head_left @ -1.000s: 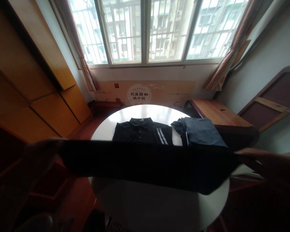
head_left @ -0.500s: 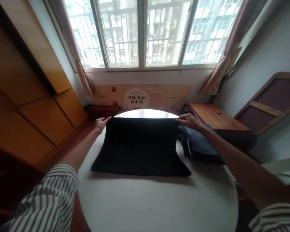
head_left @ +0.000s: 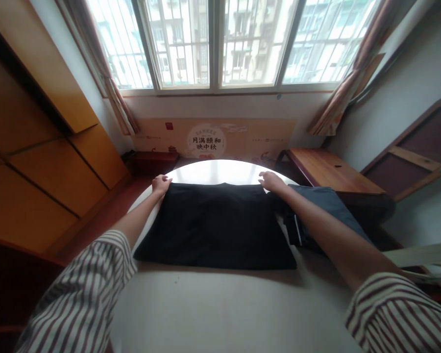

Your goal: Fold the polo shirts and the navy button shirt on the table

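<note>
A black cloth (head_left: pixel 216 228), seemingly a folded garment, lies spread in a wide shape on the white round table (head_left: pixel 224 309). Its far edge runs nearly straight between my hands, with a small peak near the middle. My left hand (head_left: pixel 161 184) is closed at the far left corner, thumb and fingers pinching the fabric. At the far right corner my right hand (head_left: pixel 272 182) is closed in a pinch, its fingertips on the edge. To the right, partly under my right forearm, sits a pile of dark blue folded clothing (head_left: pixel 321 208).
Orange-brown cabinets (head_left: pixel 51 171) stand on the left. Beyond the table's right side is a wooden desk (head_left: pixel 334 169). A printed banner (head_left: pixel 242 139) hangs on the wall under a barred window (head_left: pixel 183 44), and a wood-framed panel (head_left: pixel 419 147) leans at the right.
The far edge of the black cloth has come down toward the table, and the cloth lies flatter. My right hand has shifted slightly left. The camera view has tilted a little downward.
</note>
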The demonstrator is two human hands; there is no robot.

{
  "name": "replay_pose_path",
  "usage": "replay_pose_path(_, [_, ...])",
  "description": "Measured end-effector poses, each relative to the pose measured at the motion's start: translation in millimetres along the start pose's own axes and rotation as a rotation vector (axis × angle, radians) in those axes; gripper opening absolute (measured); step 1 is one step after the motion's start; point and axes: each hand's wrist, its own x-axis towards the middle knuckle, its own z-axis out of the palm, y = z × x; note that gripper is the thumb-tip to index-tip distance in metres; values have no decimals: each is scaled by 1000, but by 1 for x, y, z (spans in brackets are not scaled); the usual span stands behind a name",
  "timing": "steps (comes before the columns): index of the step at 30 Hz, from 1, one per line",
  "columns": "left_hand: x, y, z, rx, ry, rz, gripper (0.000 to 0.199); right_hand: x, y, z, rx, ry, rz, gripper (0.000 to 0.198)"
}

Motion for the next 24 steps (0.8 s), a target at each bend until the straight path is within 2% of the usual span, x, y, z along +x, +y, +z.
replay_pose_path(2, [-16,12,3,49,-44,102,17,-14,-19,7,-6,-54,-63,34])
replay_pose_path(3, [-30,20,5,87,-99,213,21,-25,-30,12,-5,-95,-111,35])
replay_pose_path(6, [-84,38,8,219,-367,686,34,-72,-62,32,-15,-235,-340,47])
replay_pose_path(7, [-104,41,8,266,-462,800,40,-91,-71,39,-25,-283,-408,53])
replay_pose_path(8, [-121,41,8,315,-545,857,45,-109,-78,46,-40,-322,-444,58])
replay_pose_path(10, [-147,36,4,435,-669,833,54,-143,-84,57,-74,-357,-457,64])
replay_pose_path(12, [-157,25,-3,538,-715,735,60,-168,-82,61,-88,-359,-454,68])
replay_pose_path(16, [-148,3,-19,618,-641,643,59,-206,-70,56,-58,-341,-482,68])
replay_pose_path(19, [-146,-2,-30,624,-590,612,54,-235,-63,47,-26,-337,-508,70])
replay_pose_path(22, [-164,5,-42,589,-543,607,49,-266,-61,37,6,-353,-526,72])
replay_pose_path(24, [-188,12,-53,545,-534,670,47,-283,-61,32,22,-368,-529,74])
